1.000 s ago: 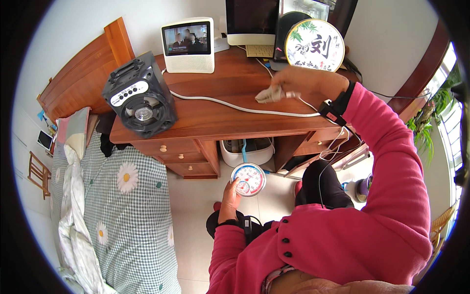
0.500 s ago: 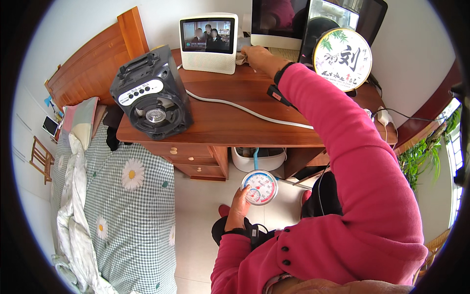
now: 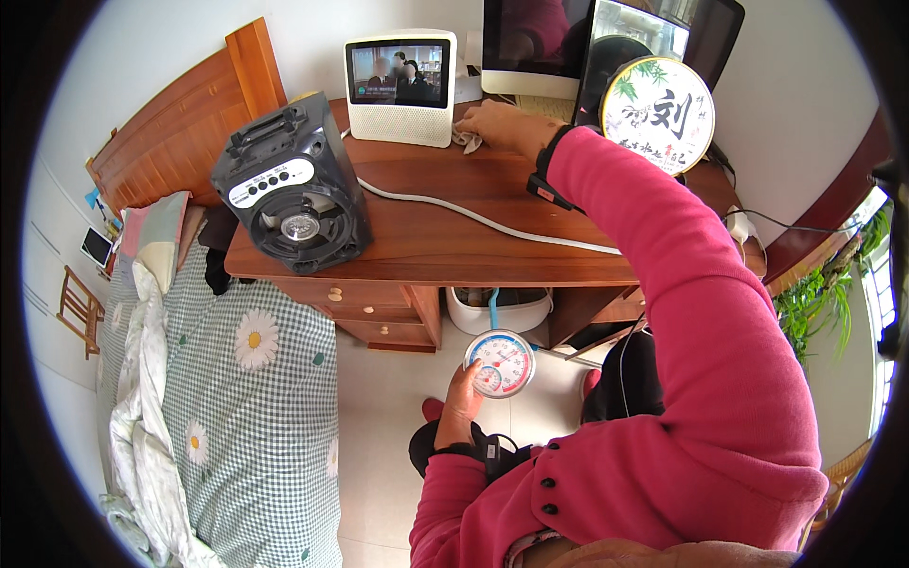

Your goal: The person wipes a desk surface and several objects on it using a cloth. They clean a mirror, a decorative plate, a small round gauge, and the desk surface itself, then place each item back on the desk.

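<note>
Below the desk's front edge, my left hand (image 3: 460,396) grips a round dial thermometer (image 3: 502,363) by its rim, thumb on the face. The dial is white with blue and red arcs and a smaller dial near the thumb. My right arm reaches across the wooden desk (image 3: 426,227). At the back of the desk, my right hand (image 3: 500,123) is closed on a crumpled greyish cloth (image 3: 467,139), pressed to the desktop. Just left of the cloth stands a white smart display (image 3: 400,90) with its screen lit.
A black portable speaker (image 3: 295,189) stands at the desk's left end. A white cable (image 3: 483,220) crosses the desktop. Behind are a monitor (image 3: 535,43) and a round decorated disc (image 3: 658,115). The bed (image 3: 246,417) lies left; a white bin (image 3: 497,312) sits under the desk.
My right hand has come slightly nearer along the desktop with the cloth, so more of the cloth shows beside the smart display. My left hand with the thermometer has hardly moved.
</note>
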Action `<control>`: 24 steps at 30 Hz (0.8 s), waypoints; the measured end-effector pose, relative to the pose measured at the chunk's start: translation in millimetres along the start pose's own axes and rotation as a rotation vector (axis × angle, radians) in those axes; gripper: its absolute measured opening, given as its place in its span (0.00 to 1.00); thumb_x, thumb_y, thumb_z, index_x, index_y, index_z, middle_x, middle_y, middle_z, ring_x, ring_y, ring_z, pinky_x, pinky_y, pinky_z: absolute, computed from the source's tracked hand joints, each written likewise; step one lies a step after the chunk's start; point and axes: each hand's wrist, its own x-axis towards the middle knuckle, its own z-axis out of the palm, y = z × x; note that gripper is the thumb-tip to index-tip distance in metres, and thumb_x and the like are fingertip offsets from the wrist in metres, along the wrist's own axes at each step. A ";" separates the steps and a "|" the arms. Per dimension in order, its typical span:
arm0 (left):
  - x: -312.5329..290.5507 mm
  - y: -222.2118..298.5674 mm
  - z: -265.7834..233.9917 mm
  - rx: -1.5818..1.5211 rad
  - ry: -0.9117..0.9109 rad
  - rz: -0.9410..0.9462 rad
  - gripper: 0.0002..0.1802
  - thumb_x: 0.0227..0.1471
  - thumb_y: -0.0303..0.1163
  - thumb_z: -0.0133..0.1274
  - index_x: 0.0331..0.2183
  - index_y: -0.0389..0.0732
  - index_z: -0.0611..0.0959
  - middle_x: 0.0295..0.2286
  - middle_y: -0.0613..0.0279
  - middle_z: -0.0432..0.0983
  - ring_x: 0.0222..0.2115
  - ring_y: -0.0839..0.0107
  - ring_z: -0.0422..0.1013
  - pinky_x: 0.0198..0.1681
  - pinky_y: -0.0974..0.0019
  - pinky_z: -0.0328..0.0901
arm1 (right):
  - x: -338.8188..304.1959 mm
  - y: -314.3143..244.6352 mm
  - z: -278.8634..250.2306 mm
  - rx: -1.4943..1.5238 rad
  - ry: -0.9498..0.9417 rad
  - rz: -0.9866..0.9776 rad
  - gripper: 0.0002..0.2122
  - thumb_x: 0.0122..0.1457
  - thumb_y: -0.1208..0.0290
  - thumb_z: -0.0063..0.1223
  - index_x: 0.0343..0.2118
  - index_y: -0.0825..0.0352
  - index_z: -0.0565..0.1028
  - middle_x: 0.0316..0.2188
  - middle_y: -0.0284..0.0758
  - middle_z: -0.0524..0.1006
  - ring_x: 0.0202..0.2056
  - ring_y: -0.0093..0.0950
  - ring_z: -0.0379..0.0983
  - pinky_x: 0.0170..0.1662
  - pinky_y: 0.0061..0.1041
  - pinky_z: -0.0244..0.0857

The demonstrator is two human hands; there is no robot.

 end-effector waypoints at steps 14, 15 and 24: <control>-10.1 1.1 -1.5 0.012 -0.033 0.043 0.21 0.56 0.31 0.52 0.51 0.34 0.73 0.47 0.53 0.75 0.49 0.60 0.71 0.54 0.54 0.65 | -142.1 -45.5 -65.9 0.666 -0.023 0.085 0.20 0.52 0.86 0.49 0.48 0.62 0.76 0.42 0.40 0.78 0.37 0.36 0.76 0.37 0.30 0.72; -20.8 8.9 7.7 -0.012 -0.066 0.056 0.21 0.56 0.30 0.51 0.50 0.35 0.73 0.46 0.54 0.75 0.48 0.61 0.71 0.54 0.55 0.65 | -154.6 -45.5 -70.2 0.730 0.009 0.175 0.19 0.53 0.85 0.47 0.48 0.62 0.76 0.40 0.39 0.78 0.34 0.34 0.76 0.34 0.29 0.72; -71.7 166.4 172.8 0.111 -0.176 0.755 0.25 0.63 0.34 0.40 0.57 0.32 0.65 0.53 0.51 0.67 0.55 0.59 0.64 0.59 0.53 0.60 | -181.1 -40.0 -65.0 0.725 0.117 0.387 0.15 0.59 0.79 0.47 0.48 0.58 0.74 0.26 0.39 0.79 0.23 0.31 0.78 0.29 0.29 0.73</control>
